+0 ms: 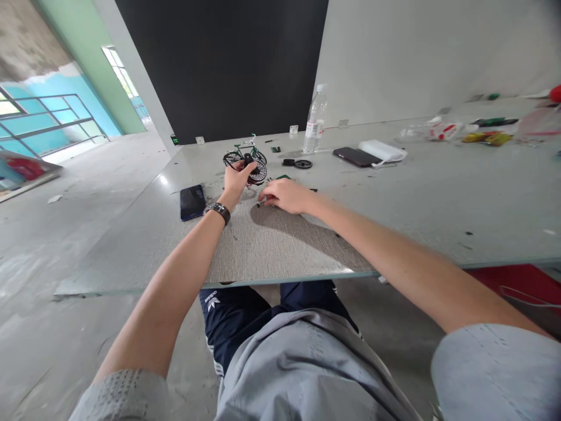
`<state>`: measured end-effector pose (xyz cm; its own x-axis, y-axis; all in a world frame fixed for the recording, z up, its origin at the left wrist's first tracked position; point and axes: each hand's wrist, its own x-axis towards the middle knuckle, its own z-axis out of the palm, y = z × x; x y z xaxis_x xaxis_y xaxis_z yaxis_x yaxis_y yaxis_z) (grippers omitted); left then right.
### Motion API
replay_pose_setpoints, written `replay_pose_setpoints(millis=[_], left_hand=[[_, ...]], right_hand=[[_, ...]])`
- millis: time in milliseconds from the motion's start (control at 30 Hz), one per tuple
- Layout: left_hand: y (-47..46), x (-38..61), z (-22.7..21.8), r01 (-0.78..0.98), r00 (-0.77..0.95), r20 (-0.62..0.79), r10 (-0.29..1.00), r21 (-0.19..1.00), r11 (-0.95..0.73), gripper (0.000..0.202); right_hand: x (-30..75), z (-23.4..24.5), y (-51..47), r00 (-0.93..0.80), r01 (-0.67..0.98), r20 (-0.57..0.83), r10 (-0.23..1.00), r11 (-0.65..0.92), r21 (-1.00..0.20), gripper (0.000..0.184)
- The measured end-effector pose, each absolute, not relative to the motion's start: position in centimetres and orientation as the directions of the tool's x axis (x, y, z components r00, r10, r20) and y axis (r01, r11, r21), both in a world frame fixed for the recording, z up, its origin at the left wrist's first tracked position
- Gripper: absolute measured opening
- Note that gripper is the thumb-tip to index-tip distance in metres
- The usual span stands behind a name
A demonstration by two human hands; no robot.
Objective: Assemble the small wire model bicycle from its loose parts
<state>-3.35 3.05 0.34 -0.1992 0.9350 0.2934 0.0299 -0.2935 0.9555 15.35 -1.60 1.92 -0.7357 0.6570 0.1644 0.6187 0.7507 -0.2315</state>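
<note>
The fingers and thumb of the left hand (236,176) are curled around a black spoked miniature wheel (257,172), held raised just above the tabletop. The wheel sits directly in front of a small green metal model bicycle (243,152) standing upright on the table; whether wheel and bicycle are joined cannot be told. A black wristwatch (218,211) circles the left wrist.

The right hand (286,196) lies palm down just to the right of the left, its fingers bent low with the tips on a small dark part (259,204) on the table surface. Whether they pinch it or only touch it cannot be told.

Both hands work over the grey wood-grain table (280,245). Near the left wrist lies a dark blue flat smartphone (191,202). Beyond the right hand rests a loose black wheel (302,164), and behind that stands a clear plastic water bottle (316,121), upright. Farther right, a second dark phone (355,156) lies touching a white flat pouch (382,151). Small colourful packets and tools are scattered at the far right end, too small to make out.
</note>
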Motion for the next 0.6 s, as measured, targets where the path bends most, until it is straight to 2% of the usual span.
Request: replay_pose_setpoints(millis=[200,600], left_hand=[[2.5,-3.2,0.8,0.036,-0.218,0.286,0.933,0.958,-0.285,0.021],[3.0,-3.4,0.3,0.066,-0.202,0.294,0.934,0.956,-0.286,0.021]], right_hand=[[14.6,1.2,-1.7,-0.758,0.610,0.141,0.637,0.769,-0.195,0.028],[15.5,2.2,-1.2,-0.734,0.615,0.164,0.659,0.747,-0.252,0.031]])
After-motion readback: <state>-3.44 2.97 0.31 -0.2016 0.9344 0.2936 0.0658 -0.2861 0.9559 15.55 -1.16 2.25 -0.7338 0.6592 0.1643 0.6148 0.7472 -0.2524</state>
